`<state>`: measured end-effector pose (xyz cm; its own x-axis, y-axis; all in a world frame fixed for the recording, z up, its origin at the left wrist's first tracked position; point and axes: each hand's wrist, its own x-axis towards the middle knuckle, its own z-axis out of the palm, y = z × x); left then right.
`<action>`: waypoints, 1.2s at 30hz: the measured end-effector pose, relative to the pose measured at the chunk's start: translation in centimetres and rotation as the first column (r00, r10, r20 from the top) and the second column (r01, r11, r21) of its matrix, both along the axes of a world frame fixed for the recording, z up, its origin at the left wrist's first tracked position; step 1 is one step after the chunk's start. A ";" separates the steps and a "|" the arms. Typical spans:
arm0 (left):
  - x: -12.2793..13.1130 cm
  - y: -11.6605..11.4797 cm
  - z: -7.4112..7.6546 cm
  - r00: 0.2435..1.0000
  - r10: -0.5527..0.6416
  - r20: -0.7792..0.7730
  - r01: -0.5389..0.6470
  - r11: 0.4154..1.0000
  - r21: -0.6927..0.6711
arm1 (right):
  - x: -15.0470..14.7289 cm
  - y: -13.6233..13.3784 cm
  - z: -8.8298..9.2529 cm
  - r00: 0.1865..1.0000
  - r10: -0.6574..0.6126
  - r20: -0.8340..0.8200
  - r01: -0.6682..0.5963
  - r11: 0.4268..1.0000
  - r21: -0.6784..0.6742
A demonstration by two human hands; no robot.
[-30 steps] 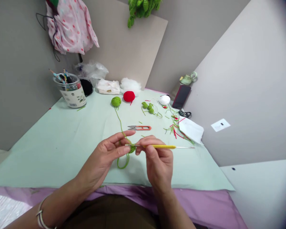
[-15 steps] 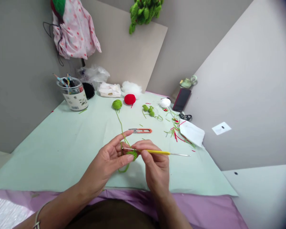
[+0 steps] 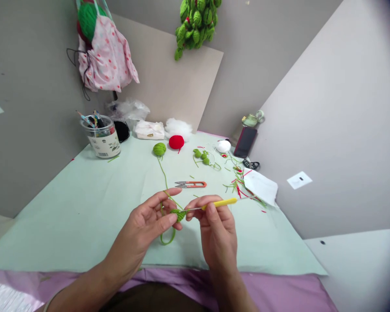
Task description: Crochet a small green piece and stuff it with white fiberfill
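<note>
While pinching small green crochet piece (image 3: 180, 214) in left hand (image 3: 146, 225), am gripping yellow hook (image 3: 219, 203) in right hand (image 3: 214, 225), tip in piece. Yarn strand (image 3: 163, 173) running back to green ball (image 3: 159, 149); snips (image 3: 191, 184) lying between.

Flat grey wall (image 3: 26, 108) on the left, paler grey wall (image 3: 338, 108) on the right. Big tan board (image 3: 182, 91) leaning in the back corner between them. Wide table with a pale green top (image 3: 78, 208), and a purple cloth (image 3: 279, 290) along its near edge. Pink spotty cloth bag (image 3: 108, 65) hanging high on the left wall. Bunch of green knitted leaves (image 3: 196, 24) hanging above the board. Small white sticker (image 3: 299, 180) on the right wall. Soft, even light all over.
</note>
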<state>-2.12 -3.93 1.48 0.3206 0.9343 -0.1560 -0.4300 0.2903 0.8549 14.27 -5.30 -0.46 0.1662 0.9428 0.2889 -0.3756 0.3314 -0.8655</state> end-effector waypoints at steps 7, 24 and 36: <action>-0.7 0.1 -1.2 0.992 0.033 -0.121 -0.019 0.993 0.114 | 0.5 -0.9 -0.1 0.964 -0.103 0.246 0.075 0.990 0.122; -0.5 0.2 -1.1 0.996 -0.049 -0.075 0.051 0.999 0.019 | -0.2 -0.2 -0.1 1.000 0.003 -0.021 -0.004 0.999 -0.052; -0.3 0.1 -1.1 0.998 -0.035 -0.044 0.037 0.999 0.036 | -0.2 -0.5 -0.8 0.998 -0.019 0.061 0.021 0.999 -0.044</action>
<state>-2.47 -3.80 0.34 0.3478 0.9277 -0.1359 -0.3824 0.2727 0.8829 14.09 -5.85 -1.27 0.1687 0.9517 0.2567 -0.3158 0.2989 -0.9005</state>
